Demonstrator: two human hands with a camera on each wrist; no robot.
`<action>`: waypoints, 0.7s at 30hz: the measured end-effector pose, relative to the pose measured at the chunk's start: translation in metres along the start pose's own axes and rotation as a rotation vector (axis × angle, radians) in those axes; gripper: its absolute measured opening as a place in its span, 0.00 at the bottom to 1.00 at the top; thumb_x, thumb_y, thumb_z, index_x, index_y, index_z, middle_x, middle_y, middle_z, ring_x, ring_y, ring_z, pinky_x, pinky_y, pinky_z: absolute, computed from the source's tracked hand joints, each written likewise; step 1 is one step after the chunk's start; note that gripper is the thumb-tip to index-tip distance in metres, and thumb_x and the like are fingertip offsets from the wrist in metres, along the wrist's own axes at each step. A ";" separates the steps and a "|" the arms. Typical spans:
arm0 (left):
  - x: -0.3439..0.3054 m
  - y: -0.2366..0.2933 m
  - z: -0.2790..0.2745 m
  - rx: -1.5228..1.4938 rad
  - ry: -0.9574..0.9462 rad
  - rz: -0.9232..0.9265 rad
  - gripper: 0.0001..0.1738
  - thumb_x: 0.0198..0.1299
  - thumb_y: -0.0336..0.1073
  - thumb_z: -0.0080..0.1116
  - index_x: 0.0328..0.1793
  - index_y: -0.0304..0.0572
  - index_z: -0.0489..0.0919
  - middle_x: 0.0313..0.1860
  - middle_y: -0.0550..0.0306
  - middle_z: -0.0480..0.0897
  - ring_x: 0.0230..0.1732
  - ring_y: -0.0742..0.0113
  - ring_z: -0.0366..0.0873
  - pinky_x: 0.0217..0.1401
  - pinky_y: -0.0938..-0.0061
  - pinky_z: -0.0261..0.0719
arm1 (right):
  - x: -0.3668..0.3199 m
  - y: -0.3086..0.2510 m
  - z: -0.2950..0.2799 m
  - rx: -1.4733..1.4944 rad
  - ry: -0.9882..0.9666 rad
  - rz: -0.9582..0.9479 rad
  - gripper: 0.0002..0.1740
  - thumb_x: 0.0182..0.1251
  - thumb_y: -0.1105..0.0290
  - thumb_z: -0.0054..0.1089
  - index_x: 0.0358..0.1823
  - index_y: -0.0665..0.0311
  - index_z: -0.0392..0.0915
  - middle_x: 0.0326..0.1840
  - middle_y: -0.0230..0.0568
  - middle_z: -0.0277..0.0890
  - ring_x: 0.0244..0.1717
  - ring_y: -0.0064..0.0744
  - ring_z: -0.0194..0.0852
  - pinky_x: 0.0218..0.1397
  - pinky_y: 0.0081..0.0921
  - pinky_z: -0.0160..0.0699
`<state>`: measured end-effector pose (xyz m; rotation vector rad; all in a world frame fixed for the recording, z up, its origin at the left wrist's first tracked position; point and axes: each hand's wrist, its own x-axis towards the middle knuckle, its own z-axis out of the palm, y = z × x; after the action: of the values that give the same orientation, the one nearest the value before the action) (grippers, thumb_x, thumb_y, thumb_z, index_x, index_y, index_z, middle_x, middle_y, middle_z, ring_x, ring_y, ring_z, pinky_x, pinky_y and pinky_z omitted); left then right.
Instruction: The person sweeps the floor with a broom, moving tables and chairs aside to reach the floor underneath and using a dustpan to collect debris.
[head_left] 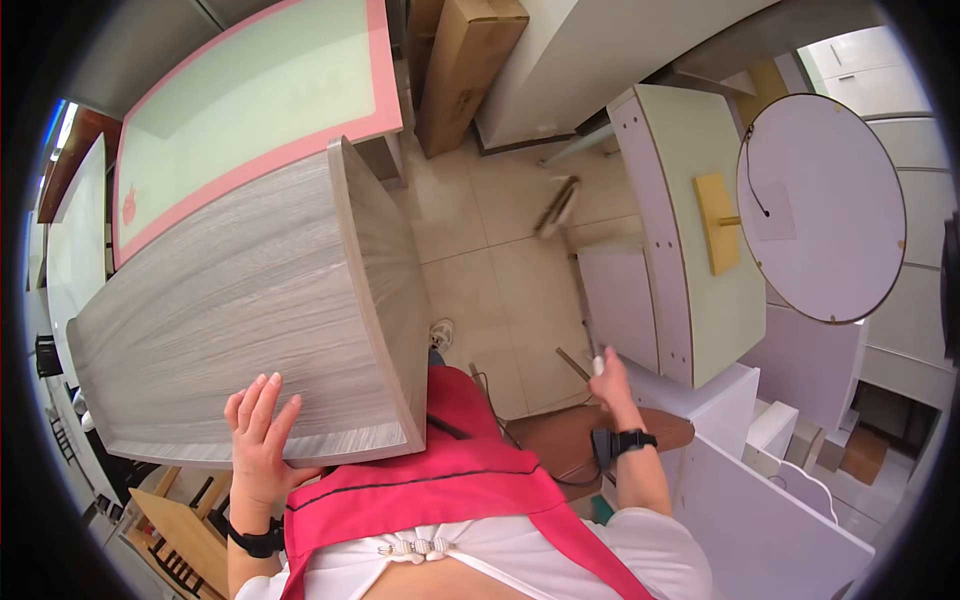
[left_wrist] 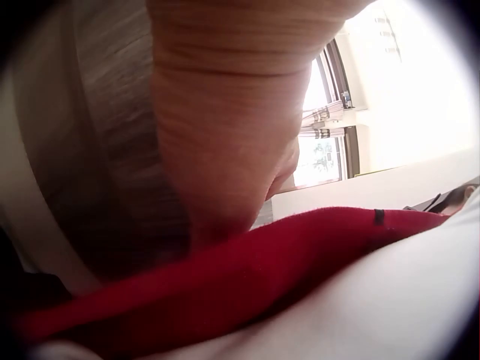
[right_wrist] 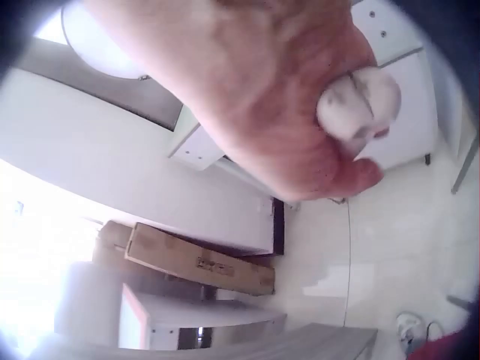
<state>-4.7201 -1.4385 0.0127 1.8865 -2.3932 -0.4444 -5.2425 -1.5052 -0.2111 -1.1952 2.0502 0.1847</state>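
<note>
My left hand [head_left: 262, 440] rests on the grey wood-grain cabinet [head_left: 240, 290] close to its near edge, fingers extended over the panel. In the left wrist view, that hand [left_wrist: 225, 127] is seen from the wrist beside the dark wood surface, above the red apron [left_wrist: 255, 262]. My right hand [head_left: 610, 382] grips the white handle end of a long-handled broom [head_left: 597, 364]. Its thin stick runs away from me to a blurred, dark-and-white head [head_left: 558, 207] at the floor. The right wrist view shows the rounded white handle end [right_wrist: 360, 105] held in the curled right hand [right_wrist: 277, 97].
A pink-edged table [head_left: 250, 110] stands beyond the grey cabinet. Tall cardboard boxes [head_left: 470, 70] lean at the back. To the right are a white drawer unit [head_left: 690, 240], a round mirror seen from behind [head_left: 825, 210] and a brown seat [head_left: 570, 440]. Beige tile floor [head_left: 480, 260] lies between.
</note>
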 end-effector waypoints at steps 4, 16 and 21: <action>0.003 -0.003 0.001 -0.010 -0.080 -0.007 0.45 0.36 0.63 0.63 0.58 0.42 0.73 0.67 0.41 0.65 0.68 0.42 0.61 0.66 0.48 0.52 | 0.127 0.007 0.002 0.682 -0.150 0.176 0.26 0.35 0.78 0.58 0.44 0.67 0.71 0.32 0.44 0.72 0.29 0.38 0.71 0.24 0.39 0.69; 0.014 0.001 0.004 0.026 -0.211 -0.103 0.46 0.34 0.70 0.63 0.52 0.42 0.75 0.63 0.44 0.69 0.63 0.46 0.65 0.63 0.49 0.54 | 0.321 -0.099 0.031 0.466 0.140 0.291 0.22 0.38 0.80 0.56 0.42 0.75 0.73 0.34 0.53 0.77 0.31 0.43 0.78 0.29 0.38 0.73; 0.014 -0.001 0.005 0.023 -0.255 -0.100 0.46 0.33 0.70 0.63 0.52 0.42 0.75 0.63 0.44 0.70 0.62 0.46 0.66 0.62 0.50 0.55 | 0.310 -0.102 0.070 0.401 0.162 0.121 0.28 0.49 0.75 0.52 0.55 0.75 0.65 0.44 0.57 0.76 0.42 0.48 0.78 0.35 0.40 0.78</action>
<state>-4.7236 -1.4516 0.0060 2.0817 -2.4696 -0.7072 -5.2142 -1.7438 -0.4421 -0.8612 2.1683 -0.2648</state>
